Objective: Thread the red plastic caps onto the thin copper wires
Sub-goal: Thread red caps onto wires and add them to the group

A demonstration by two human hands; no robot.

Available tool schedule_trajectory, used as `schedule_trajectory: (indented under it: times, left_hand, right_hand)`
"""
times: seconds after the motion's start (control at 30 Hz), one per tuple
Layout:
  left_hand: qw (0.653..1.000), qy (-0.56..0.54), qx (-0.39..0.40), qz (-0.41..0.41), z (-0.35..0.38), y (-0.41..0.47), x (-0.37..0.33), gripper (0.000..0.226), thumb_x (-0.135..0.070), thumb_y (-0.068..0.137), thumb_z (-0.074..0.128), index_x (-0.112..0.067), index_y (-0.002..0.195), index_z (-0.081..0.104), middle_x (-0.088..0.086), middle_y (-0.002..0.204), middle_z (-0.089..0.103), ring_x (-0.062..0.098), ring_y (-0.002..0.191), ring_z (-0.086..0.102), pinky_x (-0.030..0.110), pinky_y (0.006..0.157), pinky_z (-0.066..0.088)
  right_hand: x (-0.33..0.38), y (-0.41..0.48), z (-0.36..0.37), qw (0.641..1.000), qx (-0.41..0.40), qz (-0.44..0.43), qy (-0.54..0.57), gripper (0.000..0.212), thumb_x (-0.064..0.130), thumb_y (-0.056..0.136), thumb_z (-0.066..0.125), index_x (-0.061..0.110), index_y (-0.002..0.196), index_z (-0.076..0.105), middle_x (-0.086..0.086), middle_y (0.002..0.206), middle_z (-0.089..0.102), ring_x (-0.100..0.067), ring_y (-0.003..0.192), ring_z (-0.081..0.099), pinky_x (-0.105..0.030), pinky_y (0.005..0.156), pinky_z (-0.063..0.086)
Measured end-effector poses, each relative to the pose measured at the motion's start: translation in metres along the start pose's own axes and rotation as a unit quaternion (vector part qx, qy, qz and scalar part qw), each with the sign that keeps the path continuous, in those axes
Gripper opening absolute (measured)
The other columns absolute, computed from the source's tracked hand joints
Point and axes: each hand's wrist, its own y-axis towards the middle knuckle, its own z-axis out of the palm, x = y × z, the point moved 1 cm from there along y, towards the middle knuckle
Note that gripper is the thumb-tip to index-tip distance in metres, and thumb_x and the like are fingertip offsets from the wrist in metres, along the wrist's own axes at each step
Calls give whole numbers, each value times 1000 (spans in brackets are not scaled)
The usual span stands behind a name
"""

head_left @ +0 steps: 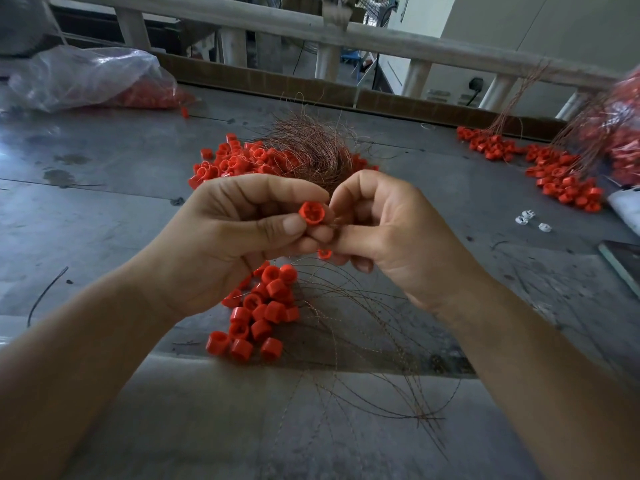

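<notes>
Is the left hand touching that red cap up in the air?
Touching. In the head view the left hand pinches the red cap between thumb and fingers.

- Between your left hand [221,233] and right hand [391,237], a cap [310,213] sits pinched, a wire [333,220] at its right.
- Behind them lies a loose cap pile [239,161], a wire bundle [311,147] on its right part.
- Before them, threaded caps [259,313] lie left of their fanned wires [367,344].

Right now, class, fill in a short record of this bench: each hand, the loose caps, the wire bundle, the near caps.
left hand: pinches one red cap
right hand: pinches a copper wire beside that cap
loose caps: heap beyond the hands
wire bundle: lies on that heap
near caps: cluster on the table under the hands
</notes>
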Motion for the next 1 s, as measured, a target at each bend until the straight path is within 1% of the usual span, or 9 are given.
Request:
schedule_trajectory:
  times: [0.07,0.17,0.23,0.33,0.43,0.5,0.7,0.83,1.0]
  left_hand:
    - [1000,-6,3,0,1,0,0,39,-48,53,81,-31,87,74,-6,87,73,6,81,68,17,68,53]
    - [999,-36,4,4,0,1,0,27,-30,60,78,-26,87,74,-2,86,73,9,80,69,17,68,54]
    - [997,-78,-3,3,1,1,0,25,-13,61,69,-17,85,75,4,83,73,12,77,70,17,66,54]
    - [996,-94,-13,2,2,0,-2,26,-9,60,65,-14,83,75,5,81,73,14,76,70,17,64,54]
    - [995,-98,-22,-2,3,0,-4,26,-9,59,65,-14,82,75,5,80,73,14,75,70,18,63,54]
    - [995,-100,-26,-5,4,-1,-5,26,-9,58,65,-13,81,75,5,79,73,14,74,70,17,63,54]
    - [994,-103,-33,-5,6,0,-6,26,-9,56,65,-12,79,75,6,77,72,14,72,70,18,61,54]
    - [995,-96,-28,-6,7,0,-5,26,-9,57,65,-13,80,76,5,78,72,14,73,70,18,62,55]
    - [996,-86,-27,-6,6,1,-2,26,-9,59,65,-13,83,75,5,81,73,14,75,70,18,63,54]
  right_hand:
    - [-1,2,-6,999,1,8,-33,19,0,78,66,14,74,54,0,61,61,-10,54,59,-17,47,45]
    - [-6,9,-29,989,-87,12,-123,14,10,81,66,18,73,59,-2,70,66,-16,65,63,-30,66,53]
    - [-12,14,-49,959,-159,11,-233,15,14,81,66,23,71,59,3,71,65,-14,69,62,-28,70,50]
    - [-26,18,-68,907,-186,55,-373,15,16,82,65,24,70,60,10,71,60,-8,70,57,-21,67,43]
    - [-43,22,-71,902,-163,90,-390,7,14,81,66,21,80,66,6,75,61,-10,77,57,-22,72,43]
    - [-50,23,-68,898,-153,92,-401,8,15,81,66,19,88,69,5,81,61,-9,81,56,-21,75,42]
    - [-55,29,-54,904,-146,25,-402,10,16,81,66,18,89,70,7,85,58,-9,81,54,-21,76,42]
    - [-62,32,-43,893,-111,13,-436,18,17,82,65,18,100,69,6,85,53,-9,80,49,-22,74,39]
    - [-61,32,-44,894,-111,8,-434,7,15,77,69,17,84,67,11,72,49,-9,74,48,-21,67,35]
